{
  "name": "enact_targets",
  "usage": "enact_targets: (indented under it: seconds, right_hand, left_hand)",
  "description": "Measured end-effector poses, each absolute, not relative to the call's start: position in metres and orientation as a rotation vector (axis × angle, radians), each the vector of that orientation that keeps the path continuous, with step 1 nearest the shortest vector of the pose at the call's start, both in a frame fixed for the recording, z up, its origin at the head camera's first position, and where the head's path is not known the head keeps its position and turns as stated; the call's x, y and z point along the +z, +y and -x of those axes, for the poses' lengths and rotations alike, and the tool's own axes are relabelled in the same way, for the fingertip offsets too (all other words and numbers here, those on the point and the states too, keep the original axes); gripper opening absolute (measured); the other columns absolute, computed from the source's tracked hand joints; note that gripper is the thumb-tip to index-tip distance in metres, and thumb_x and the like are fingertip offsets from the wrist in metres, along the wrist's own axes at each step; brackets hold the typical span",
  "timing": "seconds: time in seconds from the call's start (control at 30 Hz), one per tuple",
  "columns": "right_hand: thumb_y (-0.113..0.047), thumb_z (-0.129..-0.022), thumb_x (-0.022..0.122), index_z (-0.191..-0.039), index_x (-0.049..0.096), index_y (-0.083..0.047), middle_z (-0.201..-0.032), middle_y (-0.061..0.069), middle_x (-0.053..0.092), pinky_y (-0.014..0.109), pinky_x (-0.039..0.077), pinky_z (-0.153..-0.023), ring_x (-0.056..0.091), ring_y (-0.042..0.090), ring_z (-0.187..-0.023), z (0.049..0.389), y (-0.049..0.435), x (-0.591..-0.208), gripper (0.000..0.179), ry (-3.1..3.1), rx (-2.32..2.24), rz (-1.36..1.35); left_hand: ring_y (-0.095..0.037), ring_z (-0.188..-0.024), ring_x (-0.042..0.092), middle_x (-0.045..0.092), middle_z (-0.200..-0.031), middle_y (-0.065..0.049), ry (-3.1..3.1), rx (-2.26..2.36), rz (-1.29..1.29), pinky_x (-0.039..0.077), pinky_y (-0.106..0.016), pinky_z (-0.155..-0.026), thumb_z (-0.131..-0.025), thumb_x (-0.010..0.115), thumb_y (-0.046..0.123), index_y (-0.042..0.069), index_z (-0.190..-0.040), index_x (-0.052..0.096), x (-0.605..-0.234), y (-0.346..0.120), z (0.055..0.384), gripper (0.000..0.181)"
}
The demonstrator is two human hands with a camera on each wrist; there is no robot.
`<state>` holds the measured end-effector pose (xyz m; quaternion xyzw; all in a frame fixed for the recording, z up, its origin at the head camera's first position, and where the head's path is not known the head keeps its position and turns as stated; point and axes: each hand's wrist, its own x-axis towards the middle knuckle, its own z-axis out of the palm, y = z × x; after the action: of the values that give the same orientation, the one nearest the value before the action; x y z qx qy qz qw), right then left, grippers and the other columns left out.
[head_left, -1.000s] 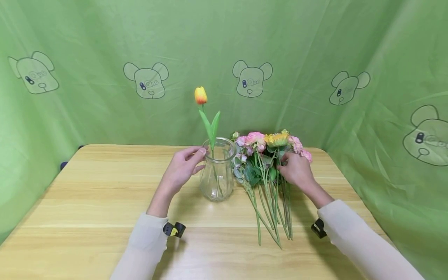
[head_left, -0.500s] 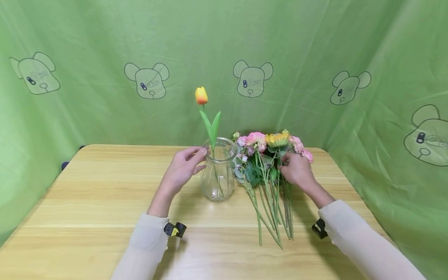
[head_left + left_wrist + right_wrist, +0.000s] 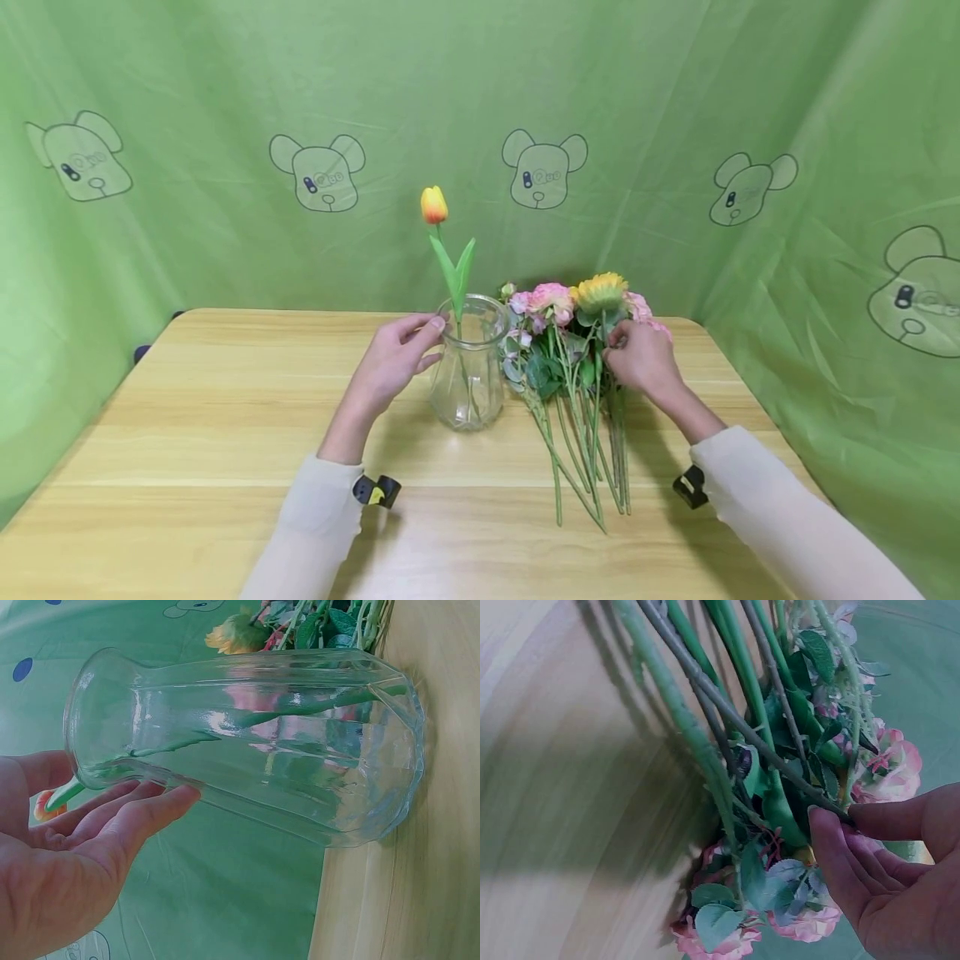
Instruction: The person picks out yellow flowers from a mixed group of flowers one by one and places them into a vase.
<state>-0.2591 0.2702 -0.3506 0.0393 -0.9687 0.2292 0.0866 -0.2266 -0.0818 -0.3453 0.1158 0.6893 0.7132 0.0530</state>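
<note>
A clear glass vase (image 3: 467, 392) stands upright on the table with one yellow-orange tulip (image 3: 433, 206) leaning inside it. My left hand (image 3: 390, 360) touches the vase's rim and neck from the left; in the left wrist view, its fairly straight fingers lie along the outside of the neck. To the vase's right lies a bunch of flowers (image 3: 553, 302), mostly pink blooms with green leaves. My right hand (image 3: 643, 360) pinches the stem of a many-petalled yellow flower (image 3: 602, 293) just below its head. In the right wrist view, a thin dark stem (image 3: 757, 739) runs between thumb and fingertips.
Long green stems (image 3: 577, 467) spread toward the table's front. The wooden table (image 3: 225, 433) extends left of the vase. A green curtain (image 3: 420, 83) with bear-head prints hangs behind and on both sides. Black bands (image 3: 377, 492) are on the wrists.
The yellow flower's head has lifted and tilted up a little as my right hand shifted slightly right. My left hand keeps its place at the vase.
</note>
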Motion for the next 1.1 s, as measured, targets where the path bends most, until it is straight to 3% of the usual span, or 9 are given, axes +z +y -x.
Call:
enact_targets:
  seconds: [0.27,0.43,1.1]
  right_hand:
    - [-0.007,-0.087,0.066,-0.093,0.067,0.001,-0.065,0.009,0.064,0.029,0.043,-0.048,0.052,0.017,-0.050,0.261,0.269,-0.339,0.010,-2.820,0.702,-0.136]
    - [-0.007,-0.089,0.067,-0.092,0.069,0.001,-0.059,0.006,0.067,0.031,0.048,-0.049,0.059,0.014,-0.044,0.262,0.265,-0.331,0.009,-2.765,0.733,-0.157]
    - [-0.012,-0.095,0.066,-0.100,0.067,0.000,-0.071,0.016,0.073,0.032,0.059,-0.046,0.069,0.018,-0.051,0.259,0.241,-0.312,0.013,-2.736,0.952,-0.124]
  left_hand:
    - [-0.031,-0.137,0.053,0.055,-0.146,-0.019,2.091,2.168,-0.355,0.054,-0.037,-0.109,-0.107,0.053,0.024,-0.005,-0.140,0.054,-0.345,-0.082,0.227,0.045]
    - [-0.031,-0.137,0.053,0.055,-0.146,-0.019,2.088,2.172,-0.352,0.054,-0.036,-0.108,-0.107,0.053,0.024,-0.005,-0.140,0.054,-0.345,-0.082,0.226,0.044]
    - [-0.031,-0.136,0.054,0.056,-0.145,-0.019,2.112,2.162,-0.360,0.055,-0.035,-0.107,-0.107,0.053,0.025,-0.005,-0.140,0.054,-0.347,-0.082,0.227,0.045]
